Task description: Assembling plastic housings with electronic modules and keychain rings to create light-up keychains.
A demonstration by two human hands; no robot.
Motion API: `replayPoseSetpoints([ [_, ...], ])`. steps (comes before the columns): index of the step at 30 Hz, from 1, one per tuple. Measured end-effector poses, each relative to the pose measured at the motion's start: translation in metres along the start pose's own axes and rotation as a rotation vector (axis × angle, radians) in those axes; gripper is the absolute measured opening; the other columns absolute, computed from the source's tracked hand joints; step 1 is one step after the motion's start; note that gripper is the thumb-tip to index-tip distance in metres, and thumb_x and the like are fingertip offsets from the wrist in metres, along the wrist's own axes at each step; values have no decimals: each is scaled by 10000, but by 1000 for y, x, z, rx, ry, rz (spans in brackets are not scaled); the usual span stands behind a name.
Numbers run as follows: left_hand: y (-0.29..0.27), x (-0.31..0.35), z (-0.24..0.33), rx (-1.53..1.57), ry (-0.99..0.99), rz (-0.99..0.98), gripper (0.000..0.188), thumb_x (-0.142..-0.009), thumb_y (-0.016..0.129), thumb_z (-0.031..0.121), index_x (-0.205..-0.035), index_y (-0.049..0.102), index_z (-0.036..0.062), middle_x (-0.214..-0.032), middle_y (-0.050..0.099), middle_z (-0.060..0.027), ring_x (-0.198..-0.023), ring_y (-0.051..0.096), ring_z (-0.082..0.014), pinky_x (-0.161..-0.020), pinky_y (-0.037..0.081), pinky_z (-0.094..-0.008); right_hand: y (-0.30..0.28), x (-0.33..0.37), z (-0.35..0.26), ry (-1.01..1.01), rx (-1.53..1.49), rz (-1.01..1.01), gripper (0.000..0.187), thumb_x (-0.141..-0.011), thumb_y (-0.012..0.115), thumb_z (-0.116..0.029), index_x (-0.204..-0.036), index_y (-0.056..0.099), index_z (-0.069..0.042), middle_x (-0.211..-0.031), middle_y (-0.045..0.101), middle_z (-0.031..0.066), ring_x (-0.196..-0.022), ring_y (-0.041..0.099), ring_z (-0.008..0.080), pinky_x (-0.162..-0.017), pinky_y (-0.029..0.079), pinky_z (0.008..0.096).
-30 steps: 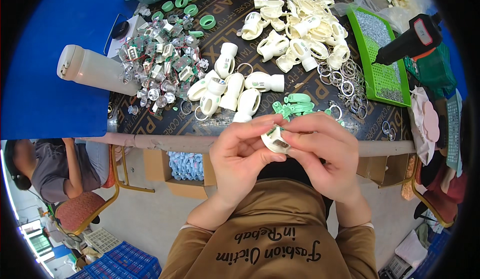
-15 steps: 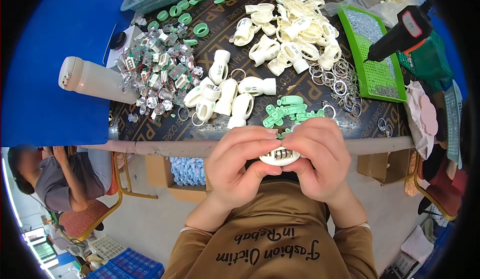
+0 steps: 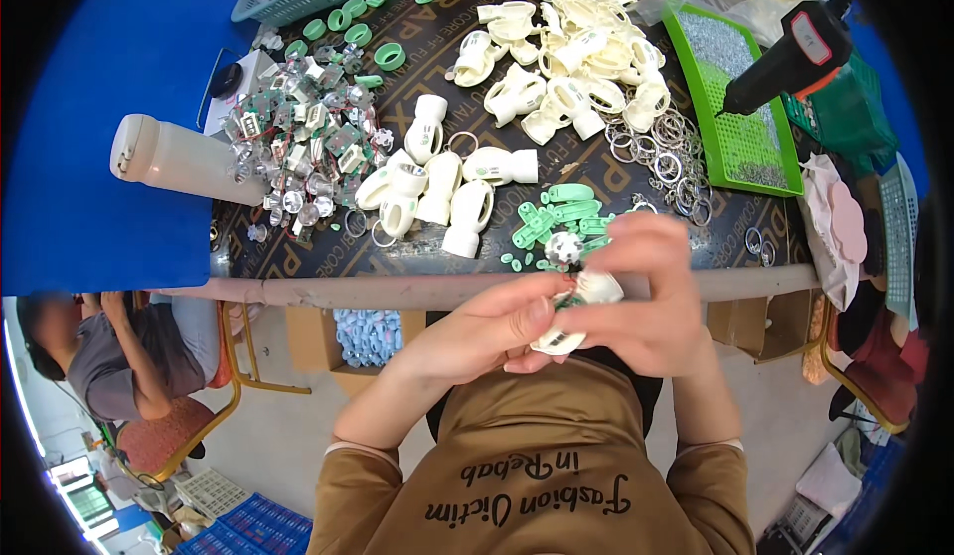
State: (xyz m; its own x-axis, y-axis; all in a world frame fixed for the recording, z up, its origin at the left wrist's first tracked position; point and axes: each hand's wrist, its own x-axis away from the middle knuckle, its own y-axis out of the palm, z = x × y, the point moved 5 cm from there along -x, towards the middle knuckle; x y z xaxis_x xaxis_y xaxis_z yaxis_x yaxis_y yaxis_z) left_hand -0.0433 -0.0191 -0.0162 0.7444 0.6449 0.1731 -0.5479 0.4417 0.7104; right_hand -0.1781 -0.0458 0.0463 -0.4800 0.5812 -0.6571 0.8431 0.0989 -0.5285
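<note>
Both hands meet just below the table edge (image 3: 696, 282): the left hand (image 3: 487, 331) pinches the lower end of a cream plastic housing (image 3: 581, 307), and the right hand (image 3: 651, 302) closes around its upper end, where a small clear lens piece (image 3: 564, 248) sits above the fingertips. The housing's long axis runs obliquely, lens end pointing up toward the green clips (image 3: 556, 217) beyond the grip. Seating probably goes best with the housing held steady and pressure kept along that axis.
</note>
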Motion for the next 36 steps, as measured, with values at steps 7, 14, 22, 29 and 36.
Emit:
replayPoseSetpoints([
  [7, 3, -9, 7, 113, 87, 126, 377, -918, 425, 335, -1119, 415, 17, -775, 517, -126, -471, 344, -57, -422, 267, -167, -10, 23, 20, 416, -89, 201, 213, -680, 612, -16, -893, 625, -13, -925, 556, 125, -896, 525, 242, -749, 430, 315],
  [14, 9, -12, 7, -20, 312, 364, 500, -909, 406, 403, -1183, 405, -15, -750, 484, -44, -516, 336, -57, -456, 263, -183, 45, 27, 10, 603, -526, 47, 483, -915, 429, -225, -1315, 276, -1, -1271, 359, 151, -1128, 414, 267, -925, 362, 361],
  [22, 17, -5, 3, -234, 469, 534, 513, -916, 398, 429, -1206, 390, 6, -893, 489, -10, -678, 401, -46, -529, 304, -167, 62, 29, -6, 838, -950, 120, 482, -948, 341, -231, -1329, 204, 32, -1243, 389, 128, -1127, 407, 207, -952, 323, 315],
  [29, 18, -5, -1, -413, 611, 489, 394, -939, 366, 225, -1227, 330, -40, -1073, 477, -99, -941, 466, -154, -844, 378, -287, 67, 40, -2, 640, -855, 261, 448, -951, 323, -241, -1290, 254, 42, -1190, 415, 121, -1095, 415, 180, -943, 310, 296],
  [36, 11, -2, 1, -228, 501, 412, 333, -924, 409, 183, -1173, 363, -34, -1025, 502, -91, -804, 509, -101, -645, 438, -225, 61, 36, 7, 894, -999, 92, 493, -931, 388, -347, -1281, 296, -12, -1093, 460, 75, -796, 499, 119, -526, 429, 176],
])
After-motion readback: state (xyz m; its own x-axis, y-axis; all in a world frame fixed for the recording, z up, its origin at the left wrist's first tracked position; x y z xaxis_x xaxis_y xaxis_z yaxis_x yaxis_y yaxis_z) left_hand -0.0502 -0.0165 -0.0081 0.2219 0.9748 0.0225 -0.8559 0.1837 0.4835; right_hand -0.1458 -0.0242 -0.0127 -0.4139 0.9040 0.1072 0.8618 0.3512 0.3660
